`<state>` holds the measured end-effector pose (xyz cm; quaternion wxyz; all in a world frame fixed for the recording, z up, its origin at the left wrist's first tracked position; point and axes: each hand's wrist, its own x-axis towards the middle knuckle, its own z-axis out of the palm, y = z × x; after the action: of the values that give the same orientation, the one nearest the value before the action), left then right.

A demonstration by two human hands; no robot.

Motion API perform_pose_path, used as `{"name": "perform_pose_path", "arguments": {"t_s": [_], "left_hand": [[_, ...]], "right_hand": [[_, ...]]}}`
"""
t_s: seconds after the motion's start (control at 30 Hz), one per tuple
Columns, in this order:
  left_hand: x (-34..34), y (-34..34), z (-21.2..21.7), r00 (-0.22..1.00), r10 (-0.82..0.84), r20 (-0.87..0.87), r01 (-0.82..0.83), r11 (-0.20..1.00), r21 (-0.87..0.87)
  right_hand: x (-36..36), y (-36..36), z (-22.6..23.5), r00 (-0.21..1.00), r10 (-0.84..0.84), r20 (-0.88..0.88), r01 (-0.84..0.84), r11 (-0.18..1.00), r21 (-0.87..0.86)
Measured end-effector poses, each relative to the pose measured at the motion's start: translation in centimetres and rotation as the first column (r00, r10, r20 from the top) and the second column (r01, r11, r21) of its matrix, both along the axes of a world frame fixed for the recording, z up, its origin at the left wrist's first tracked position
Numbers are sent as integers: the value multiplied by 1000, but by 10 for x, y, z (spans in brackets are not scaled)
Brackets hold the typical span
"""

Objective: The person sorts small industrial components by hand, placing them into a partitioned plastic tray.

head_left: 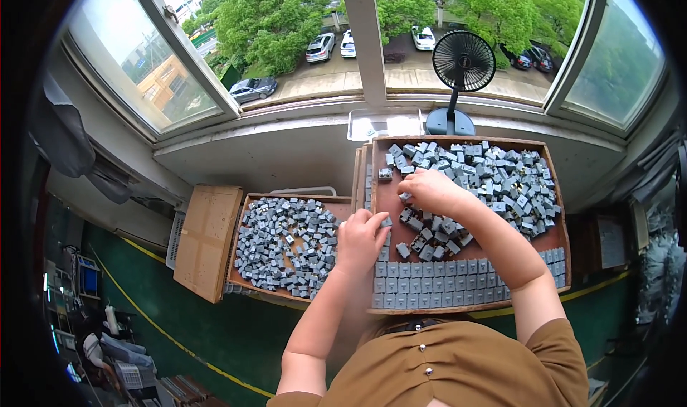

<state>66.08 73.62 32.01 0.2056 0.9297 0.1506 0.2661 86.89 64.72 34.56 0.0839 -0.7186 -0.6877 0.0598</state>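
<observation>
A shallow wooden tray [560,214] with a reddish-brown bottom holds a heap of loose small grey blocks [494,181], some showing metal parts. Straight rows of the same blocks [436,284] line its near side, with a short column up the left side. At that column my left hand [360,241] pinches one grey block [386,222] between thumb and fingertips. My right hand [435,191] reaches over the left part of the heap. Its fingers are bent together and point down beside loose blocks; whatever they hold is hidden.
To the left, a lower tray [342,210] holds many more loose blocks, beside a cardboard box [207,244]. Behind the main tray a black fan [464,62] and a clear plastic container [386,123] stand by the window. The green floor [236,335] has yellow lines.
</observation>
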Motion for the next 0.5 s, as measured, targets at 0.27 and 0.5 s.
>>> {"name": "perform_pose_path", "arguments": {"t_s": [0.27,0.5], "left_hand": [[8,5,-10,996,28,-90,-18,995,100],[-5,3,3,998,-57,-18,56,998,-40]], "right_hand": [[-26,15,-4,983,-168,-80,164,985,-53],[-14,-7,20,986,-81,-143,88,995,42]]}}
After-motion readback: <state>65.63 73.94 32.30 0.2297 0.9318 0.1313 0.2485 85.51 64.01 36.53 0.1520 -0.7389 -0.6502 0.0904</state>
